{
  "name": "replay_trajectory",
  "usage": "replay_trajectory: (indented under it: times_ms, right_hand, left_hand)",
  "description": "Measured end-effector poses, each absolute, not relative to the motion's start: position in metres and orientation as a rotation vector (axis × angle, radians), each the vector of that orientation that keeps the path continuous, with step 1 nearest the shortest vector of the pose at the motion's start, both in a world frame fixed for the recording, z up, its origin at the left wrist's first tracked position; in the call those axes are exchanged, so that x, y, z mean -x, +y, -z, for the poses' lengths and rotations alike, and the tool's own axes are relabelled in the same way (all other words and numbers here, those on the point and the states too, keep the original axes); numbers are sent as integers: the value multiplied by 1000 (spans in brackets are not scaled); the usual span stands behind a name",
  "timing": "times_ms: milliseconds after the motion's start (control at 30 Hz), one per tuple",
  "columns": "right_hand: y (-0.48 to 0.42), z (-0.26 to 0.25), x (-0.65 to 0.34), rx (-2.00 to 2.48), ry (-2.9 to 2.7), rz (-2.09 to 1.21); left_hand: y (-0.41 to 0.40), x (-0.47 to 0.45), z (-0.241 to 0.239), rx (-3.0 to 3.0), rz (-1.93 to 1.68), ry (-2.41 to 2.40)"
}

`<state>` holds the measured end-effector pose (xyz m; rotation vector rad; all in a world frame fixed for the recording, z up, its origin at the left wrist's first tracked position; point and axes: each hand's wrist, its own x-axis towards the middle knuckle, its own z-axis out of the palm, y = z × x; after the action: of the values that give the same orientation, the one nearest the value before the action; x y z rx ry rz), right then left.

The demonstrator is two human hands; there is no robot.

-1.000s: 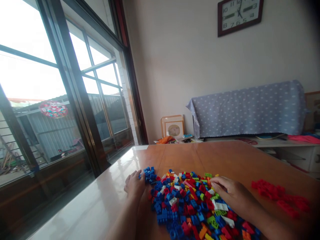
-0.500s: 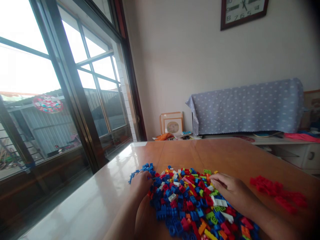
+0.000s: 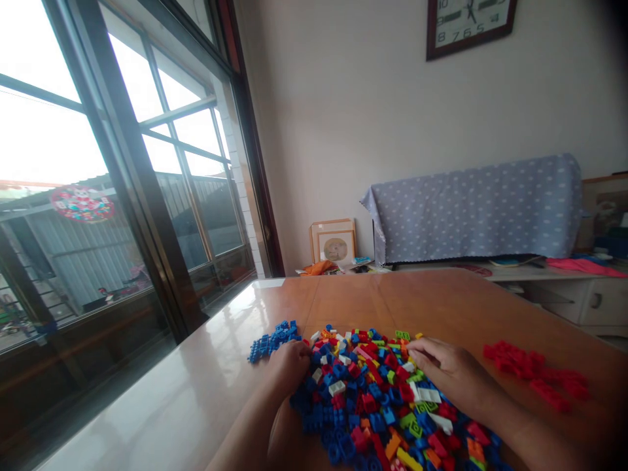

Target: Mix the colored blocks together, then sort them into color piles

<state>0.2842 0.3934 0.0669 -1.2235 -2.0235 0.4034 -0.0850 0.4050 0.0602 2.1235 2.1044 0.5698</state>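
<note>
A heap of mixed plastic building bricks (image 3: 366, 392) in blue, red, white, green, yellow and orange lies on the wooden table. At the heap's left edge is my left hand (image 3: 292, 361), its fingers curled down; the fingertips and whatever they hold are hidden. Just beyond it sits a separate group of blue bricks (image 3: 273, 341). My right hand (image 3: 439, 358) rests along the heap's right side, fingers loosely bent and apart, tips close to orange and white bricks, with nothing visible in its grasp. Farther right lies a group of red bricks (image 3: 534, 371).
The glossy brown table (image 3: 353, 297) reaches back toward a low cabinet (image 3: 603, 301). A patterned grey-blue cloth (image 3: 475, 212) covers something wide on the cabinet. Picture frames (image 3: 336, 243) lean against the wall, and a large window (image 3: 186, 163) stands at the left.
My left hand has come from the blue group back to the left edge of the mixed heap, uncovering more blue bricks. My right hand stays at the heap; the view has shifted slightly.
</note>
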Motion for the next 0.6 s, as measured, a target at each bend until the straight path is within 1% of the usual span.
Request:
replay_trajectory:
  times_ms: [267,400,600]
  right_hand:
    - [397,-63,-284,1237,-2027,-409]
    - [396,-64,-282,1245,-2030,-412]
    - [395,-65,-282,1251,-2027,-420]
  left_hand:
    - [407,91,-61,-2138,-689,2342]
    - [414,91,-55,-2237,-672,2337]
    - [423,90,-54,-2140,-618,2335]
